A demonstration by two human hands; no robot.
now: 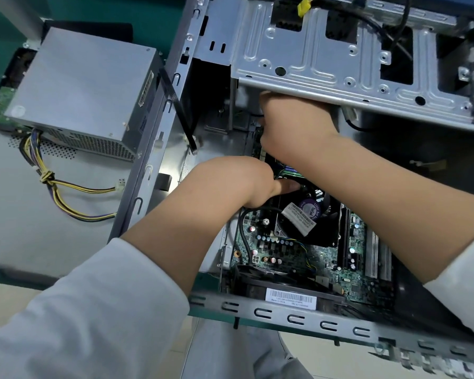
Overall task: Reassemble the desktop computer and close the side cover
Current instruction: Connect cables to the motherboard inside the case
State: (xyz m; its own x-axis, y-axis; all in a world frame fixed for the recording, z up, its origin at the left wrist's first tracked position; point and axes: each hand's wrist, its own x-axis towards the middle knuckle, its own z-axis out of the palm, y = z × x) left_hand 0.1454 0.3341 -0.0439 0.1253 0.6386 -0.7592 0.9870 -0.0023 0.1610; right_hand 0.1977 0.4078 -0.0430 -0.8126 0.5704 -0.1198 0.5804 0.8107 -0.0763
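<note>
The open desktop case (pixel 293 320) lies on its side, its green motherboard (pixel 279 253) exposed. A black cooler fan (pixel 309 212) with a purple label sits on the board. The metal drive cage (pixel 312 64) is raised over the far part of the case. My left hand (pixel 238 181) is inside the case beside the fan; one digit lies straight on the fan's upper edge and the rest are hidden. My right hand (pixel 293 121) reaches under the front edge of the cage, knuckles up, fingers hidden. A green strip (pixel 290 170) shows between the two hands.
The grey power supply (pixel 80 86) stands outside the case at the left on a grey metal panel (pixel 17 201), its yellow and black cables (pixel 66 187) trailing toward the case. A flat black ribbon cable (pixel 178 110) hangs over the case's left wall.
</note>
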